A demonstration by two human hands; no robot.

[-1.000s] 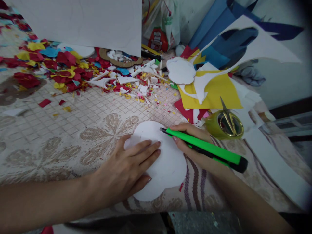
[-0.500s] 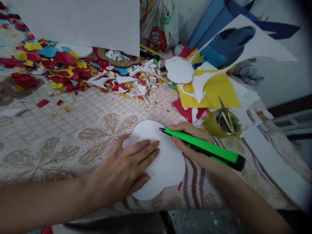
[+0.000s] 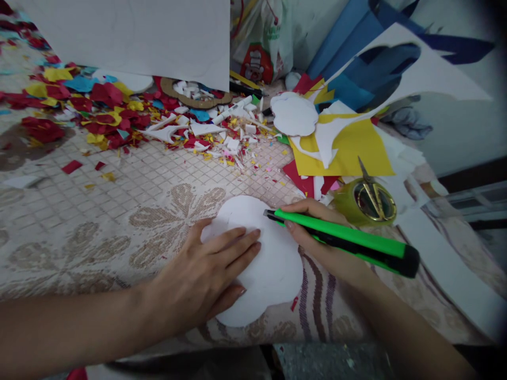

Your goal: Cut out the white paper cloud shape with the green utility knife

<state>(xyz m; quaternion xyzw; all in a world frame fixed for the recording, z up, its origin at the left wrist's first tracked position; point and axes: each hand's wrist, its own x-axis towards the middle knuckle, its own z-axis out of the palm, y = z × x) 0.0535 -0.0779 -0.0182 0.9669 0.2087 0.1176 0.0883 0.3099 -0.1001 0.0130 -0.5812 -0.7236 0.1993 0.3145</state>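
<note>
Head view: I see the left hand (image 3: 208,266) flat, fingers extended, gripping nothing, on the white cutout (image 3: 273,274) by the near edge of the tabletop (image 3: 99,206); should that slip, the blade (image 3: 267,213) could nick its fingertips (image 3: 256,233). The right hand (image 3: 336,264) curls around the green cutter (image 3: 356,235); overpressing might make it skid.

Gold-handled scissors (image 3: 369,186) on a tape roll (image 3: 343,209), near yellow paper (image 3: 358,150).

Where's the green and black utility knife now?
In the head view, the green and black plastic utility knife is right of centre in the right hand, its tip over the white scalloped piece under the left hand.
</note>
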